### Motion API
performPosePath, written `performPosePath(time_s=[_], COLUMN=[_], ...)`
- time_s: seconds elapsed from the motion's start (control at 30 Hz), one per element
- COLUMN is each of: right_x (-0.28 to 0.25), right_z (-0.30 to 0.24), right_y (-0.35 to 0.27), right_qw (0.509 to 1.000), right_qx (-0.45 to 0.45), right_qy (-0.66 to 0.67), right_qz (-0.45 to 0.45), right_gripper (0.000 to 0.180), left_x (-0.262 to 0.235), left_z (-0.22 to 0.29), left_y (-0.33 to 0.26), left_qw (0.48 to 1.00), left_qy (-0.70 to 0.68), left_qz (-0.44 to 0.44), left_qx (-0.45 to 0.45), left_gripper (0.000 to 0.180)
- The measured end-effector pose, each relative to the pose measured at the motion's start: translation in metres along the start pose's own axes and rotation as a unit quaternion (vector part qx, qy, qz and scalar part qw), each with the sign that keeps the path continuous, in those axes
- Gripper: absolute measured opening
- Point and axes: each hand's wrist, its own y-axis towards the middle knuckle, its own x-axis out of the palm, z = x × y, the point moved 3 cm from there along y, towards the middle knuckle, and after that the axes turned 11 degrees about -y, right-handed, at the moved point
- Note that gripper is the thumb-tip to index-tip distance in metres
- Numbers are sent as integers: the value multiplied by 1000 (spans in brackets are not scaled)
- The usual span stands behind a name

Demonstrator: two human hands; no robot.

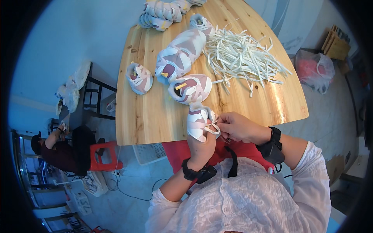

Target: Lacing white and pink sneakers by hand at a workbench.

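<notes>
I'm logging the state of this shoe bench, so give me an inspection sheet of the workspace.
Surface: wooden table, light planks, front edge bare.
Job's things: small pink-and-white shoe held at the table edge, white lace looped at its top.
Clutter: pile of white laces; several more shoes in a row and a stack at the far edge.
Grippers: left hand grips the shoe from below; right hand pinches the lace. Black wrist devices on both.
Cables: thin cable on the floor.
Surroundings: red stool, seated person at left, plastic bag at right.
</notes>
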Motion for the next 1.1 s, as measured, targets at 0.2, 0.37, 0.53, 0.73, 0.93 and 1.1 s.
performPosePath(time_s=[0.2, 0.37, 0.53, 0.73, 0.93, 1.1], right_x=[21, 3, -1, -11, 1, 4], right_z=[-35, -12, -18, -39, -43, -37], right_y=[-20, 5, -8, -28, -32, -11], right_qw=[807, 979, 982, 922, 814, 834], right_qx=[-233, 146, -69, -223, -240, -188], right_qy=[-499, 127, -144, -284, -478, -480], right_qz=[212, -57, 99, 139, 225, 199], right_gripper=[21, 15, 16, 17, 10, 10], left_x=[-4, -2, -13, -19, -14, -10], left_z=[2, 4, -1, 3, 9, 1], left_y=[6, 5, 8, 16, 20, 14], left_qw=[996, 992, 997, 996, 987, 978], left_qy=[88, 121, 34, 4, 112, 205], left_qz=[-14, -8, -47, -76, -94, -29], left_qx=[21, 47, -41, -57, -64, 15], left_gripper=[14, 14, 25, 37, 27, 20])
